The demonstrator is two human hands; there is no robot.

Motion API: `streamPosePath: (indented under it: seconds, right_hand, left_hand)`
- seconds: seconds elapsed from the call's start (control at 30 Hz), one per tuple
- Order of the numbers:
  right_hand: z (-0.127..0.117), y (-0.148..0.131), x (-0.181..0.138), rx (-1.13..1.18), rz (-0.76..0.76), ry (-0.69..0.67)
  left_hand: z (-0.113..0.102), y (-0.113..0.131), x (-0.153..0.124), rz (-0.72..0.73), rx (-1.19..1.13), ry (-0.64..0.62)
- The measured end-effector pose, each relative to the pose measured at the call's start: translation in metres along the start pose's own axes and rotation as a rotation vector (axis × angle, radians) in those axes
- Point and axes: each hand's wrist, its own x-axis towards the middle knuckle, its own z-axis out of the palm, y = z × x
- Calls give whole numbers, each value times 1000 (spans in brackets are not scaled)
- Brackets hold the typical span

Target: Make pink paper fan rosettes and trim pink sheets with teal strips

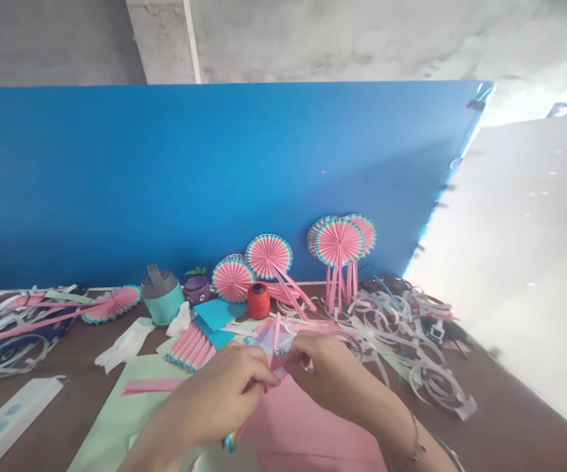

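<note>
**Both hands pinch pleated paper**

Left hand (224,393) and right hand (335,373), fingers closed, grip the pleated pink paper (277,359) from either side at near centre, probably to keep its folds pressed. Beyond stands a red thread spool (259,300); farther back, paper fans (339,241) lean upright against the blue board (165,177).

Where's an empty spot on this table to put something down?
Bare brown table shows front right, between the curly paper strips and the white board. A smaller patch: front left, between the white glove and the white packet. Crowded: the back by the paper fans, and under the left hand and right hand pinching pink folded paper.
</note>
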Motion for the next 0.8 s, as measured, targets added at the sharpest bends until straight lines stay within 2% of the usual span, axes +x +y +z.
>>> streamPosePath:
  seconds: [0.17, 0.47, 0.7, 0.8]
  right_hand:
    - [1, 2, -1, -14, 27, 4]
    - [-1, 1, 0, -101, 186, -55]
    - [-4, 1, -1, -106, 205, -27]
    - [-10, 10, 3, -201, 271, -27]
  left_hand:
    - [2, 1, -1, 15, 30, 5]
    - [4, 9, -2, 38, 100, -4]
    - [5, 12, 2, 49, 77, 0]
    - [4, 7, -1, 25, 62, -4]
